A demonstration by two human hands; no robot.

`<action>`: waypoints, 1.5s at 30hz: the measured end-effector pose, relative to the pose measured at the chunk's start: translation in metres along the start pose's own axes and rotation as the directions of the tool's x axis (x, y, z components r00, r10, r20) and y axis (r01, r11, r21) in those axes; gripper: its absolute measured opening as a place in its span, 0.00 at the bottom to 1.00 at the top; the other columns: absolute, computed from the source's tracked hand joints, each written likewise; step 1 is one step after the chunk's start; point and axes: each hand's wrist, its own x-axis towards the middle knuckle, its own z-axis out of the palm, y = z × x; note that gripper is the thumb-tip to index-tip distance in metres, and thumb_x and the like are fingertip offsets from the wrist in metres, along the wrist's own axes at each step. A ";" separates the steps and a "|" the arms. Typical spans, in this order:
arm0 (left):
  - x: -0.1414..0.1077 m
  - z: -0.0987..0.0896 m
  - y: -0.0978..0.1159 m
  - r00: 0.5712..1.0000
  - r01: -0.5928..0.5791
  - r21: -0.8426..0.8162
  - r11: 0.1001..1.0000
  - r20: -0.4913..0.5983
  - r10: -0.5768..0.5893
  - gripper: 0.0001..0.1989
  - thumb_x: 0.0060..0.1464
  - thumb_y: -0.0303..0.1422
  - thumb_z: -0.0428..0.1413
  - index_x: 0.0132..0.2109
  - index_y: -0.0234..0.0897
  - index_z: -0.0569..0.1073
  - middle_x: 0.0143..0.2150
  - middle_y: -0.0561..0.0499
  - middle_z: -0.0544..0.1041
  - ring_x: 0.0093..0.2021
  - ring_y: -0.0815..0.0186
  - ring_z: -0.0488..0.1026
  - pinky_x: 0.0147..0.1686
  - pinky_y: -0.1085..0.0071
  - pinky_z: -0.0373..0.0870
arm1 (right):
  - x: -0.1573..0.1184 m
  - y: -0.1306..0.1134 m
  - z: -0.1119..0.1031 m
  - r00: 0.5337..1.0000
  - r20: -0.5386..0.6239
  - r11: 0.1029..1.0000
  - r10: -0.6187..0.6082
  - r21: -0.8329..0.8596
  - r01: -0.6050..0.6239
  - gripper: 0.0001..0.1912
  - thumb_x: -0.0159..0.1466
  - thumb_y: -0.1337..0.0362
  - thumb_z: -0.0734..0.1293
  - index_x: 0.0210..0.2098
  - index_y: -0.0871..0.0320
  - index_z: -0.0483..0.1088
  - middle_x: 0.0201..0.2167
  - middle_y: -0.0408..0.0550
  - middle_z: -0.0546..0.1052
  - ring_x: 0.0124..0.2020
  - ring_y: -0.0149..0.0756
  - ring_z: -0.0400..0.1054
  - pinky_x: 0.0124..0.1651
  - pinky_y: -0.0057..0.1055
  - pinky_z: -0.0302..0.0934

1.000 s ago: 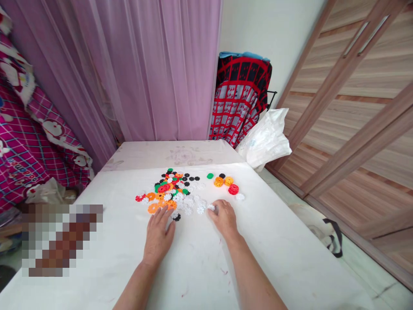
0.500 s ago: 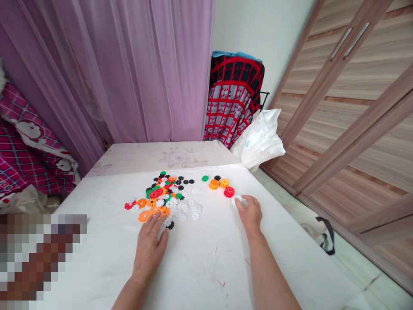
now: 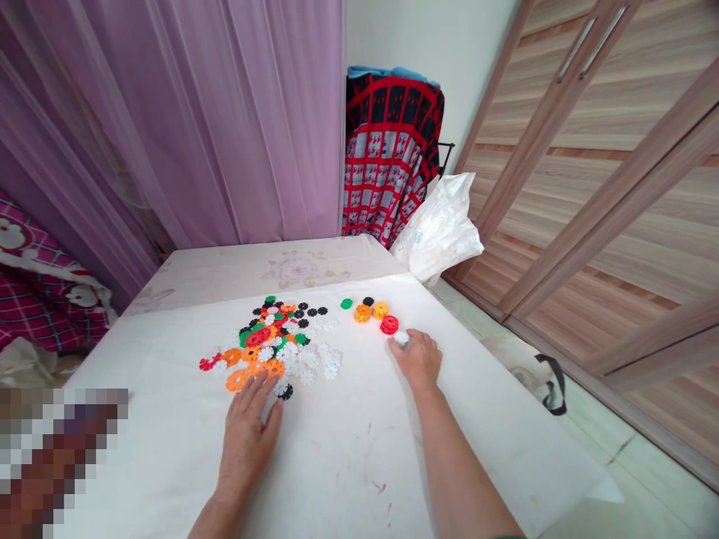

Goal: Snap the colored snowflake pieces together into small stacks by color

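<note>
My right hand (image 3: 416, 361) is at the right of the worktop, its fingers (image 3: 414, 343) pinched closed on a small white plastic snowflake-shaped disc (image 3: 401, 338), just beside a red toothed plastic disc (image 3: 389, 324). That red disc belongs to a short, loose row of pieces, along with two orange toothed plastic discs (image 3: 362, 314), a flat green plastic disc (image 3: 347, 303) and a flat black plastic disc (image 3: 368, 301). My left hand (image 3: 246, 442) lies flat and released on a white sheet (image 3: 348, 464), fingers (image 3: 250, 393) spread and holding nothing. Its fingertips are at the near edge of a scattered pile of white, orange, red, green and black plastic snowflake-shaped discs (image 3: 267, 340), close to a large orange disc (image 3: 237, 380) and a black disc (image 3: 286, 391). The sheet covers most of a pale floral-printed worktop (image 3: 297, 269), whose far end shows beyond it. Behind the worktop hang a sheer pink-purple curtain (image 3: 225, 112) and a red-and-black patterned cloth (image 3: 390, 153). A crumpled white plastic bag (image 3: 438, 228) sits at the far right corner, in front of a wood-grain sliding wardrobe door (image 3: 589, 172).
</note>
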 end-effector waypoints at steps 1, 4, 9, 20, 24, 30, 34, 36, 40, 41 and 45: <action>0.000 0.000 0.000 1.000 0.000 0.001 1.000 0.003 0.000 0.20 0.60 0.40 0.48 0.56 0.43 0.72 0.59 0.45 0.73 0.61 0.51 0.67 0.59 0.46 0.64 | 0.000 -0.002 -0.001 1.000 0.007 1.000 0.006 -0.010 -0.005 0.22 0.59 0.50 0.66 0.46 0.58 0.72 0.45 0.56 0.75 0.47 0.47 0.66 0.46 0.38 0.56; 0.000 -0.001 0.001 1.000 -0.002 0.008 1.000 0.004 0.002 0.20 0.60 0.40 0.48 0.56 0.42 0.72 0.59 0.44 0.73 0.61 0.51 0.67 0.59 0.46 0.64 | 0.000 -0.006 -0.004 1.000 0.019 1.000 0.013 -0.024 -0.012 0.19 0.60 0.52 0.65 0.44 0.59 0.73 0.43 0.57 0.75 0.46 0.48 0.67 0.45 0.39 0.56; 0.001 -0.001 0.000 0.999 -0.033 0.016 0.999 -0.006 0.033 0.20 0.61 0.40 0.48 0.56 0.40 0.72 0.58 0.42 0.73 0.60 0.51 0.67 0.58 0.46 0.65 | 0.000 -0.006 -0.005 0.999 0.036 0.999 0.002 -0.047 -0.001 0.16 0.62 0.56 0.64 0.43 0.59 0.74 0.43 0.57 0.75 0.47 0.48 0.66 0.45 0.39 0.56; 0.000 -0.001 0.004 1.000 0.010 0.006 1.000 0.004 -0.010 0.20 0.60 0.39 0.48 0.56 0.41 0.72 0.59 0.43 0.73 0.61 0.52 0.66 0.59 0.47 0.64 | -0.001 -0.004 -0.008 0.998 0.065 0.998 0.006 -0.070 -0.001 0.18 0.61 0.54 0.64 0.44 0.58 0.73 0.44 0.56 0.75 0.47 0.48 0.66 0.45 0.40 0.57; -0.001 -0.001 0.005 1.000 0.027 0.021 0.999 -0.002 -0.027 0.19 0.60 0.39 0.48 0.56 0.43 0.72 0.59 0.44 0.73 0.61 0.53 0.67 0.59 0.47 0.64 | -0.001 -0.003 -0.007 0.998 0.065 0.994 -0.018 -0.108 0.025 0.18 0.62 0.53 0.63 0.44 0.59 0.74 0.45 0.58 0.74 0.47 0.49 0.66 0.44 0.40 0.57; -0.001 -0.001 0.007 0.999 0.039 0.000 0.999 0.004 -0.039 0.20 0.60 0.38 0.48 0.56 0.41 0.72 0.59 0.44 0.73 0.61 0.53 0.67 0.59 0.47 0.64 | -0.001 -0.001 -0.003 0.998 0.068 0.993 -0.019 -0.118 0.027 0.18 0.62 0.53 0.62 0.43 0.59 0.74 0.45 0.57 0.74 0.47 0.49 0.66 0.44 0.41 0.57; 0.000 0.000 0.006 0.999 0.048 -0.022 0.999 -0.001 -0.048 0.20 0.60 0.38 0.48 0.56 0.42 0.72 0.59 0.44 0.73 0.61 0.53 0.67 0.60 0.48 0.64 | -0.001 0.004 -0.001 1.000 0.021 1.000 0.005 -0.013 -0.004 0.20 0.60 0.53 0.64 0.46 0.59 0.72 0.46 0.57 0.74 0.48 0.50 0.65 0.46 0.42 0.57; 0.001 0.001 0.006 0.998 0.060 -0.032 0.998 -0.005 -0.060 0.19 0.59 0.37 0.48 0.56 0.42 0.73 0.58 0.45 0.74 0.61 0.54 0.67 0.60 0.48 0.64 | -0.003 0.006 -0.003 0.997 -0.074 0.997 0.001 0.078 0.005 0.22 0.59 0.54 0.64 0.48 0.60 0.71 0.47 0.58 0.74 0.49 0.50 0.65 0.48 0.42 0.57; 0.001 0.002 0.006 0.996 0.085 -0.043 0.995 -0.014 -0.086 0.19 0.59 0.38 0.49 0.55 0.42 0.73 0.58 0.45 0.74 0.60 0.54 0.68 0.59 0.48 0.65 | -0.018 -0.007 -0.005 0.955 -0.240 0.939 -0.175 0.252 0.236 0.15 0.60 0.60 0.61 0.43 0.58 0.72 0.46 0.56 0.74 0.49 0.46 0.65 0.52 0.41 0.57; 0.001 0.002 0.007 0.996 0.084 -0.045 0.995 -0.016 -0.085 0.19 0.59 0.38 0.49 0.55 0.43 0.73 0.58 0.46 0.74 0.60 0.54 0.68 0.59 0.48 0.65 | -0.025 -0.014 -0.003 0.940 -0.228 0.903 -0.252 0.295 0.313 0.13 0.61 0.61 0.60 0.41 0.57 0.72 0.45 0.54 0.75 0.48 0.44 0.66 0.53 0.39 0.58; 0.001 0.003 0.007 0.997 0.076 -0.047 0.996 -0.031 -0.077 0.19 0.59 0.38 0.48 0.55 0.42 0.73 0.58 0.46 0.74 0.60 0.54 0.68 0.59 0.49 0.65 | -0.052 -0.054 0.010 0.857 -0.039 0.760 -0.515 0.442 0.477 0.11 0.61 0.64 0.61 0.39 0.53 0.73 0.42 0.47 0.77 0.45 0.37 0.68 0.51 0.33 0.60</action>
